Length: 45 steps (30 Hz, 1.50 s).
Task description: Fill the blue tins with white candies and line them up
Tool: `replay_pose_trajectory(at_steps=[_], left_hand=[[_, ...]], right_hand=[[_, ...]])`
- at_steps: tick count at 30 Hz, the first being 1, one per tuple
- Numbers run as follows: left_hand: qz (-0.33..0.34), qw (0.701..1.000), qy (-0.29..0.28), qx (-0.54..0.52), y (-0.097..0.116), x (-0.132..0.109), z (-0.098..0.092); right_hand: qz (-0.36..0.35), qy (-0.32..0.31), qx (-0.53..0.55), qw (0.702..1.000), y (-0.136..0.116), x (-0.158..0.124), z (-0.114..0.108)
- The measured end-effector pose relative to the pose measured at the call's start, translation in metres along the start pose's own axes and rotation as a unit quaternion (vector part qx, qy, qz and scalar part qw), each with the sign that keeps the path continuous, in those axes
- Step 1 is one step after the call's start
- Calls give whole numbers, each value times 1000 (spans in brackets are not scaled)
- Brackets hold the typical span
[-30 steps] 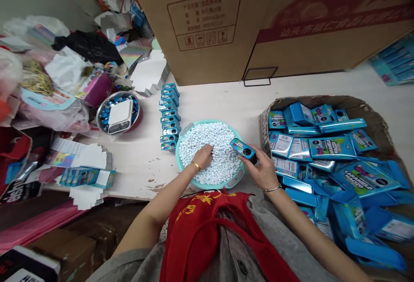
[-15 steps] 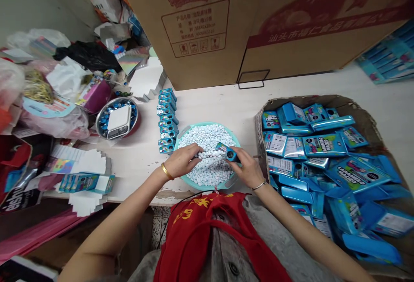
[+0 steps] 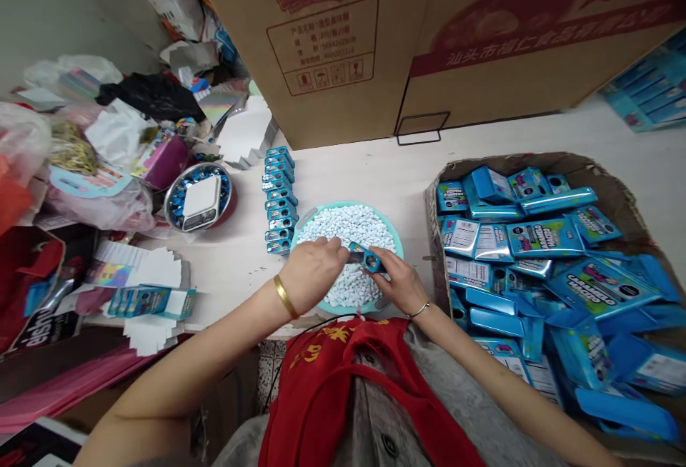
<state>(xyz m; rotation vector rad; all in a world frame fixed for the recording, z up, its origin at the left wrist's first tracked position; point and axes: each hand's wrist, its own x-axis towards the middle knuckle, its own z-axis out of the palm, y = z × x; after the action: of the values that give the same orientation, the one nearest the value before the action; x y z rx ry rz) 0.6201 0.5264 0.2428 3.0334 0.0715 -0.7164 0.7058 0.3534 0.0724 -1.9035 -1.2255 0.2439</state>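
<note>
At the far left, a heap of plastic bags (image 3: 91,199) and paper spills toward the desk (image 3: 369,171), and below it lie a few blue printed cartons (image 3: 151,303) beside a stack of die-cut white card (image 3: 153,270). Just right of the heap, a steel bowl (image 3: 172,213) of blue-wrapped pieces has a white box (image 3: 201,203) resting on top of it. Next comes a double row of small blue tins (image 3: 279,196) on the desk, ending just beside a teal basin (image 3: 348,221) heaped with small white pellets (image 3: 348,228). The left hand (image 3: 314,274), wearing a gold bangle (image 3: 284,296), reaches in over the basin from the near side, its fingertips (image 3: 341,253) meeting one end of a blue tin (image 3: 365,258). The right hand (image 3: 399,285), with a thin silver bracelet (image 3: 419,310), closes on the other end, so the two hands are together on the tin, which sits above the pellets (its round dark opening is partly covered by fingers). Farther right, a shallow cardboard tray (image 3: 584,167) holds a loose pile of flat blue packets (image 3: 544,238), some lying across one another. Large brown cartons (image 3: 316,46) stand along the back of the desk.
</note>
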Motion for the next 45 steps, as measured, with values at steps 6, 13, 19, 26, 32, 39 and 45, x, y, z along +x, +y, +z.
replay_pose_trajectory(at_steps=[6,13,19,26,32,39,45], left_hand=[[-126,987,-35,-91,-59,3,112],[-96,964,-8,-248,-19,63,191],[-63,940,47,-333,-20,60,195],[8,922,105,-371,-45,22,141],[63,968,64,-236,-41,10,60],[33,999,-16,-3,5,9,-2],[-45,997,32,-61,-21,-1,29]], right_hand=[[53,44,8,998,10,-5,-19],[85,79,-5,993,17,-6,-34],[110,98,9,989,16,-7,-31],[89,90,-11,992,17,-6,-26],[31,27,-6,999,10,-1,-11],[4,8,4,1000,-1,3,1],[27,30,17,999,5,-1,-7]])
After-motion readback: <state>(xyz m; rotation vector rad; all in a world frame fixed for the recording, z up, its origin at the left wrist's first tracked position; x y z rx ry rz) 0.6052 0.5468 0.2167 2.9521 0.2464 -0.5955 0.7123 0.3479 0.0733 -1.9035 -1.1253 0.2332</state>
